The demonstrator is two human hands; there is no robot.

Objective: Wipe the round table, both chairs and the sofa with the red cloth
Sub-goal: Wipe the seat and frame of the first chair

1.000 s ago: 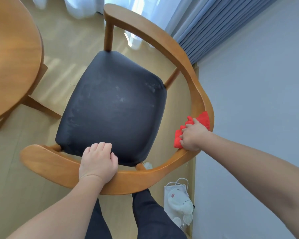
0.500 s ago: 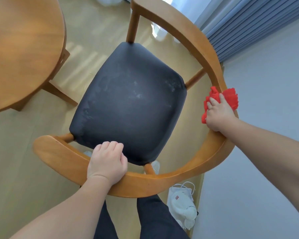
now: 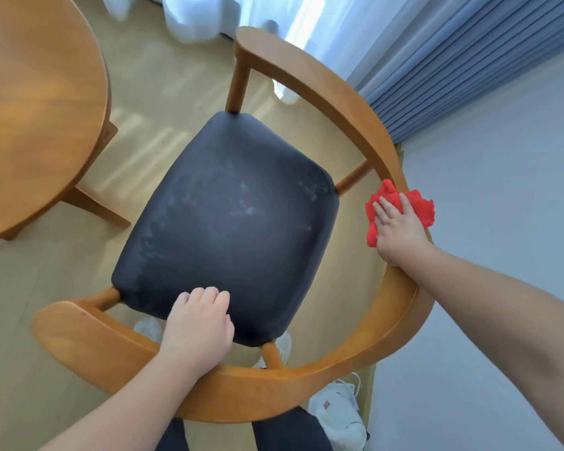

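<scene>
Nearest, at the bottom edge, dark trousers show behind the chair, and a white device with a cord sits on the floor by the wall.

The left hand lies on the near curve of the chair's wooden rail. Its fingers curl over the rail's inner edge and grip it, knuckles up, fingertips hidden above the back of the seat. The seat is black, with pale smudges across the middle and the far right corner.

Further along the rail, on its right side, the right hand presses the cloth flat against the wood. Its fingers are stretched out nearly straight on top of the cloth, not closed round it; the thumb is out of sight. The red cloth is bunched, spilling out past the fingertips and over both edges of the rail.

To the left, apart from the chair, stands the table, its round wooden top cut by the frame. Farthest off, a sheer curtain hangs bright at the window, with a blue curtain beside it.
</scene>
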